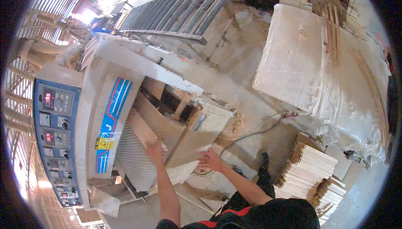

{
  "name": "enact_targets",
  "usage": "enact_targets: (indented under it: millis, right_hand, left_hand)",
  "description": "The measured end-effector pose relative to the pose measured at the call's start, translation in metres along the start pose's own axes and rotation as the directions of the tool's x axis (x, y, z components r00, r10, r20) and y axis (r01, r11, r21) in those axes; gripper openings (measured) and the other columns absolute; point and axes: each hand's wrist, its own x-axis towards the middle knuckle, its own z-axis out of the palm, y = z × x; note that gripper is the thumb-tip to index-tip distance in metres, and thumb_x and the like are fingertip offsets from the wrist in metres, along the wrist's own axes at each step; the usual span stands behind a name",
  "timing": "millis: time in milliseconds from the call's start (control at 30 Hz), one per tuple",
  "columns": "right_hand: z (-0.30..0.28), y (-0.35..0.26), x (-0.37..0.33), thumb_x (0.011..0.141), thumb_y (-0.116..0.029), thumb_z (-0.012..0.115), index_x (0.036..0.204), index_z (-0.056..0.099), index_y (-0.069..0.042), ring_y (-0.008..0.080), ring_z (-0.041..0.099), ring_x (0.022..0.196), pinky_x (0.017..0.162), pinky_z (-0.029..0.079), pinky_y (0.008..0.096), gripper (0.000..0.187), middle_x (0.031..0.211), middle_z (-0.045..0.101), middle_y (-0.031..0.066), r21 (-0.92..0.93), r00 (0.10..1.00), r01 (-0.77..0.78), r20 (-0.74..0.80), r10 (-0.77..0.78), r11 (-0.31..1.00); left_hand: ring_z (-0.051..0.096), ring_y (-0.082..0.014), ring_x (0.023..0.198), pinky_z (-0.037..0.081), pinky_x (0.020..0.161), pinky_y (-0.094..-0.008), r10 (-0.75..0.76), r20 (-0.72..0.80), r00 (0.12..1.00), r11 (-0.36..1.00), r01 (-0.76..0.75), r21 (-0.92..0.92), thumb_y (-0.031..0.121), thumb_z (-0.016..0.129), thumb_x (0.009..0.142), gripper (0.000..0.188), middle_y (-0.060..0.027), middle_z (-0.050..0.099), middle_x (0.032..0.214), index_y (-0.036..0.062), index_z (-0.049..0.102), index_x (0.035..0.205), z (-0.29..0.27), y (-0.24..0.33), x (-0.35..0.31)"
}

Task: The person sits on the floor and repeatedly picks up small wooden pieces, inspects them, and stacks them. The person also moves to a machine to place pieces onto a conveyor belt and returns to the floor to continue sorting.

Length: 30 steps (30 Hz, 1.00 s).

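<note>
Head view, wooden board, left fingers at end

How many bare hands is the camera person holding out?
2: the bare left hand at the near end of the long, light-brown wooden board, and the bare right hand, fingers spread, farther right.

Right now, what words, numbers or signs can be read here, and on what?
I won't copy wording or numbers, only place them:
Red displays on the blue control panel: lit digits; small labels too blurred.
Blue striped sticker: white lettering.
Yellow sign: black warning triangle; print too small.
</note>
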Motion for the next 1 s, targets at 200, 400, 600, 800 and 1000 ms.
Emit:
enact_targets:
  millis: [200,400,600,800,1000]
  right_hand:
    - [-0.213,0.012,-0.106,0.09,-0.058,0.049,0.138,0.036,-0.013,0.0323,0.058,0.094,0.082,0.05,0.0465,0.068,0.12,0.055,0.0194,0.02,0.886,0.346,-0.337,-0.319,0.938]
    - [-0.255,0.015,-0.223,0.086,-0.057,0.056,0.135,0.039,-0.013,0.0276,0.06,0.078,0.069,0.05,0.042,0.068,0.102,0.061,0.0144,-0.036,0.644,0.349,-0.716,-0.268,0.936]
    - [-0.288,0.038,-0.254,0.088,-0.053,0.054,0.126,0.043,-0.012,0.0258,0.058,0.07,0.063,0.049,0.0419,0.056,0.092,0.059,0.0102,-0.104,0.57,0.442,-0.734,-0.369,0.891]
    - [-0.251,0.06,-0.269,0.085,-0.054,0.058,0.122,0.044,-0.013,0.0246,0.057,0.075,0.069,0.047,0.0403,0.056,0.093,0.059,0.0098,-0.127,0.456,0.481,-0.809,-0.371,0.868]
    - [-0.247,0.108,-0.271,0.08,-0.054,0.065,0.124,0.045,-0.013,0.0236,0.057,0.075,0.071,0.048,0.0405,0.063,0.1,0.06,0.0109,-0.162,0.428,0.485,-0.813,-0.395,0.859]
  left_hand:
    - [0.048,-0.0461,0.118,0.038,0.102,-0.0477,-0.002,0.005,1.0,0.996,0.002,-0.094,0.061,0.066,0.069,0.095,-0.0304,0.051,0.127,-0.002,0.043,0.137,-0.032,0.068,-0.041]
    - [0.048,-0.0427,0.121,0.039,0.101,-0.0468,0.003,-0.05,0.999,0.998,0.0,0.068,0.064,0.065,0.069,0.095,-0.0271,0.051,0.131,0.0014,0.043,0.137,-0.039,0.063,-0.074]
    - [0.057,-0.041,0.108,0.044,0.095,-0.0451,0.208,-0.249,0.946,0.977,-0.191,0.091,0.059,0.068,0.069,0.09,-0.0263,0.06,0.116,-0.0041,0.048,0.13,-0.021,0.035,-0.044]
    - [0.062,-0.0371,0.101,0.048,0.088,-0.0436,0.195,-0.303,0.933,0.965,-0.237,-0.111,0.053,0.075,0.064,0.083,-0.0246,0.065,0.104,-0.0068,0.055,0.119,-0.015,0.017,-0.024]
    - [0.058,-0.0393,0.106,0.045,0.091,-0.0472,0.146,-0.214,0.966,0.918,-0.213,-0.334,0.058,0.076,0.061,0.088,-0.0272,0.061,0.11,-0.0036,0.055,0.121,-0.022,0.041,-0.023]
